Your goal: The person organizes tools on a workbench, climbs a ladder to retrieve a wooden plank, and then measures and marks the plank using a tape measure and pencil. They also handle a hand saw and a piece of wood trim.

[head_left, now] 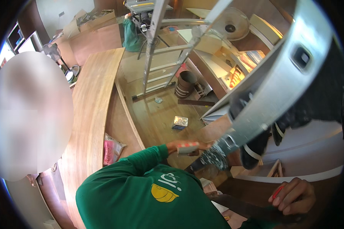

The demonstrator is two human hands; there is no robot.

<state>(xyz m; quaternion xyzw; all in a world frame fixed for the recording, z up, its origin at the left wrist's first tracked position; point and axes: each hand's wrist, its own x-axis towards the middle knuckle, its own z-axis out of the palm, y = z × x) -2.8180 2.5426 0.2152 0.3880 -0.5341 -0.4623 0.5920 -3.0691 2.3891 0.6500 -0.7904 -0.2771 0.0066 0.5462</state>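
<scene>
My left hand [174,148], at the end of a green sleeve, reaches toward the metal ladder rail [263,103]. It is closed around a pale, short strip-like piece with red-orange marks [188,148]; its exact kind is unclear. The fingertips are close to the rail's scuffed, whitish lower end; whether they touch it I cannot tell. At lower right, my right hand [296,196] has curled fingers around a slim red object [277,192], of which only the end shows. Beneath that hand a long dark flat piece [248,206] extends leftward.
Another person's black shoes [252,152] are beside the ladder rail. A long wooden panel [91,103] stretches along the left. Beyond stand a stepladder [151,49], a brown bucket [185,81] and a fan [230,27]. A small box [180,122] lies on the floor.
</scene>
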